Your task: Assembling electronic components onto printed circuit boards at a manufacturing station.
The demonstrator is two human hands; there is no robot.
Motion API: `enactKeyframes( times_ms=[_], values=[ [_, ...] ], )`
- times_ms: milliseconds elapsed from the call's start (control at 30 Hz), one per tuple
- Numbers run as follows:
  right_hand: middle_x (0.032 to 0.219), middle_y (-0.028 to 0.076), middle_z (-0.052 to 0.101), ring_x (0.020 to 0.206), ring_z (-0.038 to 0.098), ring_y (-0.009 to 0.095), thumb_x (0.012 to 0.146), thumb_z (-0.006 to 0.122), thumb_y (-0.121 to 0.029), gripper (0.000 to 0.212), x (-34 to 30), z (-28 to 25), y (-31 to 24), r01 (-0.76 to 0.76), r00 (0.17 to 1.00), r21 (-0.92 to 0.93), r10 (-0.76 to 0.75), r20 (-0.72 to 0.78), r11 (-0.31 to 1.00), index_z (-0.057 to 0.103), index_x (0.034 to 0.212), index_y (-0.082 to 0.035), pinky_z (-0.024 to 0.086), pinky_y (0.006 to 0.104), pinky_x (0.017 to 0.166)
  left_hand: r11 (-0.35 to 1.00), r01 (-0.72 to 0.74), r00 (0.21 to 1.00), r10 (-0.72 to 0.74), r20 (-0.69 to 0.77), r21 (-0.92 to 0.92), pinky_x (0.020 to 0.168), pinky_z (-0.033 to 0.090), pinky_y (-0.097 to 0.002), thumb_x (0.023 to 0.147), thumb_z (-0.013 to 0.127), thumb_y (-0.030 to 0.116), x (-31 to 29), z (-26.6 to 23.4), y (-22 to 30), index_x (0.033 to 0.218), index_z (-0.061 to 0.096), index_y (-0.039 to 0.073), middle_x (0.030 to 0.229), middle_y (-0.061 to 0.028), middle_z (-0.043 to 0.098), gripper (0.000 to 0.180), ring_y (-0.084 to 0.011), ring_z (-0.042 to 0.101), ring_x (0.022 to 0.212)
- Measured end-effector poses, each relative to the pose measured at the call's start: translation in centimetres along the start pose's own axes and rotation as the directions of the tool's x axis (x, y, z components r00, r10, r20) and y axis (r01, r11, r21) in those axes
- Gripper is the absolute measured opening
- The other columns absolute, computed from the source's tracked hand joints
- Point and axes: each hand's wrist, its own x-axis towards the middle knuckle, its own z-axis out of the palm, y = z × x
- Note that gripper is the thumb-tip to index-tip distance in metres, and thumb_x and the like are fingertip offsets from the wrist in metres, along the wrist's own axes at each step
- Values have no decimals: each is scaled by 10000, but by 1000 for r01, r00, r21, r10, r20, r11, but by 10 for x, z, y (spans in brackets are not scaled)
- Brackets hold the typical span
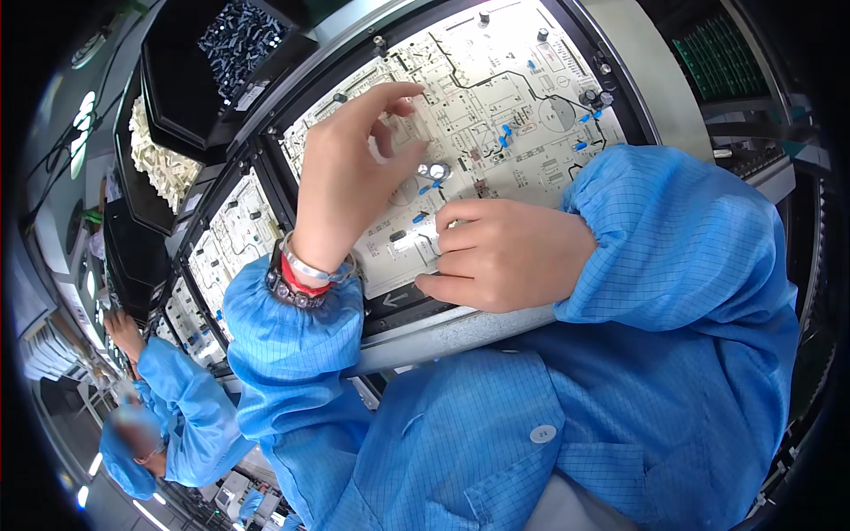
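Observation:
A white circuit board with printed lines and black tracks lies in a black frame before me. My left hand hovers over its left part, thumb and forefinger curved apart with nothing between them. Close to that thumb stand silver-topped round capacitors. My right hand is low over the board's near edge, fingers curled inward. What its fingertips hold, if anything, is hidden. Small blue components stand on the board, and a black-and-silver part sits left of my right hand.
Black bins at the upper left hold dark small parts and whitish parts. More framed boards line up to the left, where a co-worker's hand reaches in. Green boards stand at the upper right. A metal rail runs along the near side.

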Motion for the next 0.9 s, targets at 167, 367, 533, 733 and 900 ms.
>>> enactKeyframes(
  times_ms=[167,367,533,733,900],
  values=[
    [681,33,600,734,588,179,696,598,-123,255,-6,-4,1,11,1000,-15,-10,9,1000,654,923,-23,472,318,823,1000,22,1000,-23,21,22,601,474,-275,672,674,-5,3,1,6,1087,620,59,875,-69,644,424,-148,540,617],
    [688,40,601,732,589,184,696,597,-116,265,-4,-9,1,14,1000,-5,-14,0,1000,652,936,-15,472,323,824,992,-5,1000,1,31,130,616,484,-321,694,670,17,4,0,9,1052,618,60,880,-91,637,364,-213,571,649],
    [720,55,590,715,575,192,711,615,-76,230,15,-29,2,44,993,92,-34,-111,995,662,925,-4,489,374,831,944,-208,977,215,-1,258,656,487,-347,689,675,-40,1,4,-8,1003,608,35,875,-119,621,329,-281,602,731],
    [773,95,585,715,572,232,686,639,-11,246,76,-60,28,96,974,1,-94,-205,995,655,931,7,499,389,765,942,-324,943,329,-55,91,725,492,-415,748,547,-3,-15,6,-27,969,614,19,879,-152,616,233,-339,604,864],
    [816,162,628,780,620,338,773,553,-24,147,155,-49,95,27,936,-28,-35,-351,999,650,875,19,502,411,707,947,-307,935,282,217,96,769,492,-426,756,532,-12,-23,-30,-14,1007,630,24,878,-147,628,272,-319,613,880]
  ],
)
